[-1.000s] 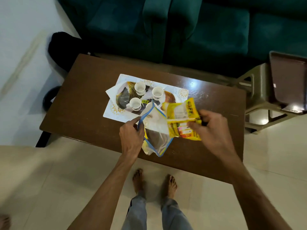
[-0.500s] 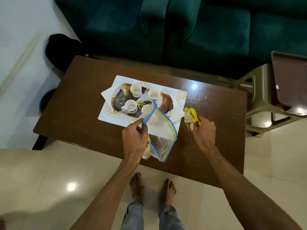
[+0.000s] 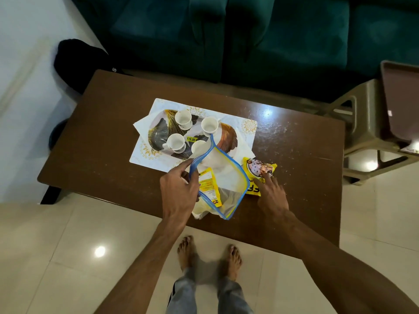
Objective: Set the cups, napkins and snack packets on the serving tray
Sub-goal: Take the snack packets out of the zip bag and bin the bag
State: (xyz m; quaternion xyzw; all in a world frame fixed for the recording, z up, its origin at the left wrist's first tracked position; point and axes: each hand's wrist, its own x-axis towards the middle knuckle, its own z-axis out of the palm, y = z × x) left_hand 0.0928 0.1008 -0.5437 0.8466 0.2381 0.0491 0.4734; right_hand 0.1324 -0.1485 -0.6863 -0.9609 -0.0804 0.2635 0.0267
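a: left hand (image 3: 179, 191) pinches the zip bag (image 3: 218, 184) rim; right hand (image 3: 271, 196), fingers spread, rests on the snack packet (image 3: 258, 172).

b: packet's at 4 o'clock off the serving tray (image 3: 158, 130), on the table (image 3: 102, 132). light, crinkly, slippery; i'd pinch a sealed edge.

On the brown surface (image 3: 95, 132), 4 white cups (image 3: 183, 118) stand on the patterned serving tray (image 3: 158, 132), while the left hand (image 3: 179, 191) pinches the rim of a clear zip bag (image 3: 224, 186) holding a yellow packet and the right hand (image 3: 271, 196) presses flat on another yellow snack packet (image 3: 258, 171).
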